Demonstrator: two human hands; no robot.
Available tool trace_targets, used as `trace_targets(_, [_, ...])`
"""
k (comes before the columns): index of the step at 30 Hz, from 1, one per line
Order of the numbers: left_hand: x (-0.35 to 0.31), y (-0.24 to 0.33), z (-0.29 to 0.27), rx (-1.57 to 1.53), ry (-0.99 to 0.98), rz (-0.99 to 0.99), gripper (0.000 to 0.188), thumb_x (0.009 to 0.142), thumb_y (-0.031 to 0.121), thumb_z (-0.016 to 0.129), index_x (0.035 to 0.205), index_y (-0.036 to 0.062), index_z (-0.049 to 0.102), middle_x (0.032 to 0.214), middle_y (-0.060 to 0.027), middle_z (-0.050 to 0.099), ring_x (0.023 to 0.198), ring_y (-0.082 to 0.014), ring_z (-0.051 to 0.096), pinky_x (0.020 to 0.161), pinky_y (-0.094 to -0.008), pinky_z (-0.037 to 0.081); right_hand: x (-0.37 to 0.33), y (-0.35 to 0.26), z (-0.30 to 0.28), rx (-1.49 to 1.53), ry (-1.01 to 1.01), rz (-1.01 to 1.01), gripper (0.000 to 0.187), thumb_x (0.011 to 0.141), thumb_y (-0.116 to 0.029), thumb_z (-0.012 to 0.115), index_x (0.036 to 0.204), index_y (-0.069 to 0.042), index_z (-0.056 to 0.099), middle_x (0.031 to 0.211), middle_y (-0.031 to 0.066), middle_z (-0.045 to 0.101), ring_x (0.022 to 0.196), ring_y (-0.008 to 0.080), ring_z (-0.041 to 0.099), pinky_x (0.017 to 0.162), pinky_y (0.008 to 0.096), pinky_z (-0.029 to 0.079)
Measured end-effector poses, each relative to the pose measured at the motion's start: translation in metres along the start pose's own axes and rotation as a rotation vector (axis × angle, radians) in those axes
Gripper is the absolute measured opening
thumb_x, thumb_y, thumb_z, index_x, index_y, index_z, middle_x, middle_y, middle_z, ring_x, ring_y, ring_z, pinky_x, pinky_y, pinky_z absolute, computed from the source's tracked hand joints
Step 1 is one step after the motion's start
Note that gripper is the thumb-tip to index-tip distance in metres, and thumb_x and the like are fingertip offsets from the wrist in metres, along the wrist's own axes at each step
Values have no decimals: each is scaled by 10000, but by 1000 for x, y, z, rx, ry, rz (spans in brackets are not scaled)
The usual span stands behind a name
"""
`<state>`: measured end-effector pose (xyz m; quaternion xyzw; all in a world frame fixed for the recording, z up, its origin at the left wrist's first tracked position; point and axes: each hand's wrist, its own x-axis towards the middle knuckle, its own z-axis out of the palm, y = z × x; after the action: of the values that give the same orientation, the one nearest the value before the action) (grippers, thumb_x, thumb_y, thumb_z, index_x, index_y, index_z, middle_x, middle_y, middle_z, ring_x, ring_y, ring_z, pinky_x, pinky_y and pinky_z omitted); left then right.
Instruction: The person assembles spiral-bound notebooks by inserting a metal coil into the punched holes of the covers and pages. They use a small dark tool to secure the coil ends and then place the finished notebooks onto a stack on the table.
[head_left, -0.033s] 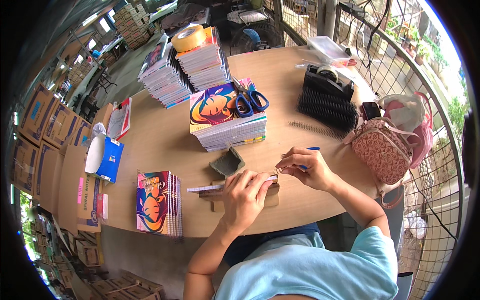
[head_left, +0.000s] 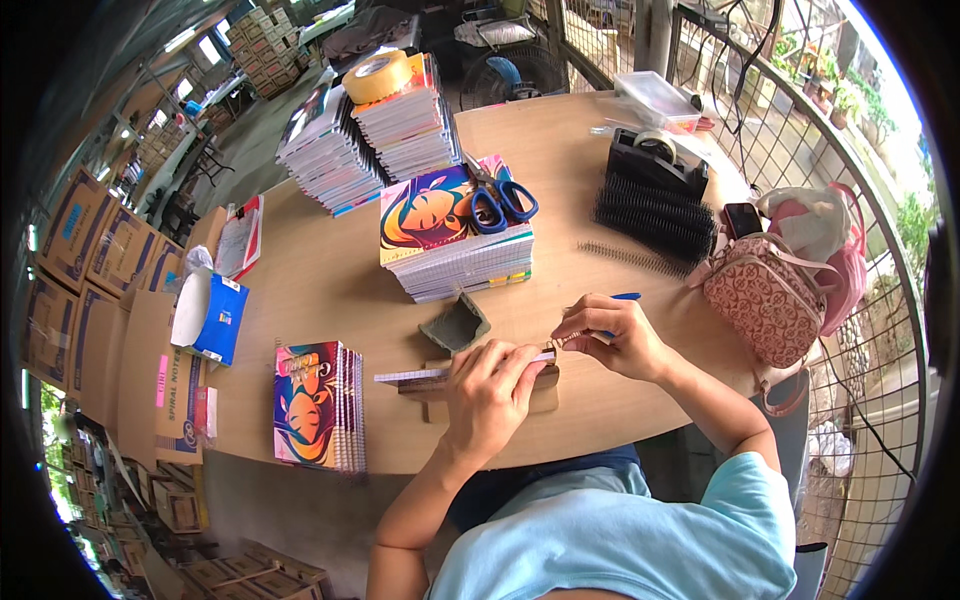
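Observation:
My left hand [head_left: 490, 388] is closed over a notebook [head_left: 408, 377], pressing it spine-up against a wooden block [head_left: 544, 396] near the table's front edge. At the notebook's right end, my right hand [head_left: 615, 338] pinches the end of a thin wire coil [head_left: 556, 344]; the fingers hide most of it. Something blue and pen-like [head_left: 627, 296] sticks out from behind the right hand. A grey angled piece [head_left: 455, 322] stands just beyond my left hand. To the left lies a small stack of spiral notebooks [head_left: 308, 405] with colourful covers.
Blue-handled scissors [head_left: 503, 205] lie on a notebook stack [head_left: 455, 265]. Taller stacks [head_left: 330, 160] behind carry a tape roll [head_left: 378, 76]. Black coils [head_left: 650, 222], a tape dispenser [head_left: 655, 165] and a pink bag [head_left: 765, 300] are at right. A blue box [head_left: 218, 318] stands at left.

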<state>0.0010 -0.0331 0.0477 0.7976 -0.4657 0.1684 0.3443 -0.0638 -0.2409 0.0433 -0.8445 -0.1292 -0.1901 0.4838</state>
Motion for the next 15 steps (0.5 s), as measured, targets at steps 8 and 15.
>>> trace_targets(8, [0,2,-3,-44,-2,17,154,770,98,775,903,114,699,820,-1,641,760,-219,631,715,-358,453,2,2,-7,103,-115,-55,163,800,6,736,948,-50,698,927,75,685,862,255,657,741,360,526])
trace_targets(15, [4,5,-3,-59,-8,-5,155,774,83,760,909,103,685,832,-23,632,776,-241,630,727,-370,474,1,-11,-10,-89,-227,-77,224,850,-29,694,1067,-31,641,888,113,642,792,318,646,696,400,510])
